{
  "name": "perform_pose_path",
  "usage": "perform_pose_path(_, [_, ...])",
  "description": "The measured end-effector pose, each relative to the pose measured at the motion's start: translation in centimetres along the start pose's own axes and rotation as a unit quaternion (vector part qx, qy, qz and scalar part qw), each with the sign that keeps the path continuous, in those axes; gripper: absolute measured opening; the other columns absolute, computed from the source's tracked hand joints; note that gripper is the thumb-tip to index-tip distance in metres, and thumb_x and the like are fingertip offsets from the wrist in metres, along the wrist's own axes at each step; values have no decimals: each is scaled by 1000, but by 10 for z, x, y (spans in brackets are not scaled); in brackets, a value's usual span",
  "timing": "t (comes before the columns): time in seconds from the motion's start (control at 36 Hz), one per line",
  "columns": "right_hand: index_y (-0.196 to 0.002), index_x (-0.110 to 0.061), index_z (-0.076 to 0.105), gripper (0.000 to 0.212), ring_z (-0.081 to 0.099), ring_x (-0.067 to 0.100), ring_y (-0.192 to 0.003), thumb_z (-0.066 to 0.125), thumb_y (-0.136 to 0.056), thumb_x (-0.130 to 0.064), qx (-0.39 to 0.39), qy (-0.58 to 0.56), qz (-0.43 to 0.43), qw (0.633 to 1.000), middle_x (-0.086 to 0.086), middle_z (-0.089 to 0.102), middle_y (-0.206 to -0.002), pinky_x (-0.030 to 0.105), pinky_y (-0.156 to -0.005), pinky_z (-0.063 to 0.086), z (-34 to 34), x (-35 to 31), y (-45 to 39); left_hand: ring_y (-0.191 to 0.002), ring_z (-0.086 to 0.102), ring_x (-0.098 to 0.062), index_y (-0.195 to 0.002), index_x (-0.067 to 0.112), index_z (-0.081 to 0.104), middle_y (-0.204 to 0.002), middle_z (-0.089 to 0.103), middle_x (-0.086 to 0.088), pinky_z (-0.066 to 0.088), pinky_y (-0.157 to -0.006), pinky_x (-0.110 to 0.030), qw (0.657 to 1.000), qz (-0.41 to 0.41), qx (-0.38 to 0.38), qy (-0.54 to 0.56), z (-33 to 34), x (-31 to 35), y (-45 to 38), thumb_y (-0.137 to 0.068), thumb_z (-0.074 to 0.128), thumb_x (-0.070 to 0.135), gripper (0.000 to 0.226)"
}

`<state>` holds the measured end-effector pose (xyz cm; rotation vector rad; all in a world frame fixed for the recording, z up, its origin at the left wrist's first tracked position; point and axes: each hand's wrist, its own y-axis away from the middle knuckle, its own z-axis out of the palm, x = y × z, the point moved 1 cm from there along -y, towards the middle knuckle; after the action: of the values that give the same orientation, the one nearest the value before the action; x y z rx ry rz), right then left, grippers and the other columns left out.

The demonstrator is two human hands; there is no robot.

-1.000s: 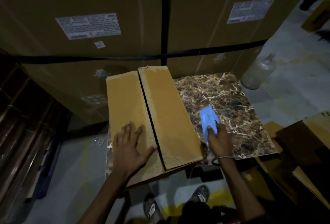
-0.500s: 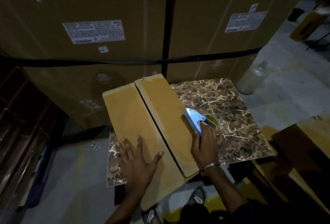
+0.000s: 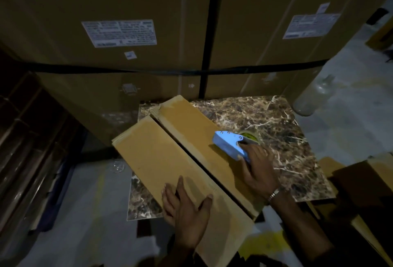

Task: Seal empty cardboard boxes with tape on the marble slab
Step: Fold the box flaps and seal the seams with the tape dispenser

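A brown cardboard box lies on the dark marble slab, its two top flaps meeting along a dark open seam that runs diagonally. My left hand presses flat on the left flap near the box's near end, fingers spread. My right hand grips a blue tape dispenser with a roll of tape in it. The dispenser rests on the right flap, beside the seam and about halfway along the box.
Large strapped cardboard cartons with white labels stand right behind the slab. A clear plastic bottle stands on the floor at the right. More cardboard lies at the right edge. Dark racking fills the left side.
My right hand has carried the blue tape dispenser from the marble onto the box's right flap. The box has turned and slid toward me on the slab. My left hand stays pressed on the left flap.
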<state>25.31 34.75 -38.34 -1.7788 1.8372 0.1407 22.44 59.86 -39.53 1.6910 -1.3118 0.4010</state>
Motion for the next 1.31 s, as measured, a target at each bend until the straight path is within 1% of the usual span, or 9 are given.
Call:
perform_pose_path(0.08, [-134,-17,57,32,57,24,-123,53,-103,-25,-40,-63,-22,997,0,61,-129,52,-108,39,-6,-21,-5,-153,21,-15,-150,46,43,-161,37,7,19,-124,-49,989,29,106,98,-22,28,-26,-93,61,67,63])
perform_pose_path(0.17, [-136,-23,56,32,55,21,-127,54,-104,-28,-60,-101,-50,992,-4,60,-132,54,-105,40,-15,-42,-7,-131,53,-9,-123,44,68,-127,64,21,45,-114,-52,967,76,86,225,-39,55,-60,-94,52,69,42])
perform_pose_path(0.39, [-137,-31,57,34,49,6,-133,55,-104,-37,-113,-188,-49,975,-21,54,-141,48,-110,36,-29,-54,-26,-127,61,-37,-138,-4,64,-140,65,-24,40,-116,-53,869,-60,-236,432,-74,106,-91,-110,46,42,57])
perform_pose_path(0.56, [-136,-33,58,33,49,4,-134,55,-103,-39,-101,-175,-50,978,-22,56,-138,51,-111,36,-30,-47,-36,-96,74,-19,-111,6,79,-113,77,-13,60,-84,-27,908,-17,-199,369,-79,96,-95,-99,61,16,23])
perform_pose_path(0.72, [-133,-36,60,32,52,1,-127,60,-101,-37,-127,-198,-21,972,-27,57,-138,48,-106,41,-21,-52,-46,-98,72,-24,-105,9,80,-112,77,-15,57,-94,-38,929,-10,-201,311,-95,90,-121,-97,69,13,14])
perform_pose_path(0.92, [-129,-40,62,32,60,-1,-116,55,-101,-52,-178,-251,77,948,-25,64,-126,32,-94,50,2,-90,-68,-78,65,-18,-104,7,80,-91,78,-7,53,-62,-21,965,20,-157,210,-129,96,-174,-101,64,3,17])
perform_pose_path(1.03, [-119,-37,59,29,67,4,-91,47,-103,-58,-193,-263,111,939,-16,71,-106,44,-77,55,21,-129,-88,-74,68,-14,-95,13,82,-86,78,-4,54,-58,-20,973,-11,-151,177,-155,106,-217,-99,68,5,16])
perform_pose_path(1.17, [-109,-28,63,39,68,10,-90,47,-99,-61,-171,-286,157,930,-8,72,-101,50,-81,55,28,-146,-101,-62,60,-26,-91,-6,74,-81,67,-23,54,-51,-29,964,-23,-139,226,-201,121,-260,-94,74,4,10])
perform_pose_path(1.31, [-105,-36,66,17,70,10,-83,53,-104,-47,-166,-261,190,932,-11,73,-94,48,-75,56,36,-145,-106,-55,66,-15,-93,-3,79,-75,73,-16,57,-54,-24,984,8,-68,167,-215,123,-298,-94,75,2,6])
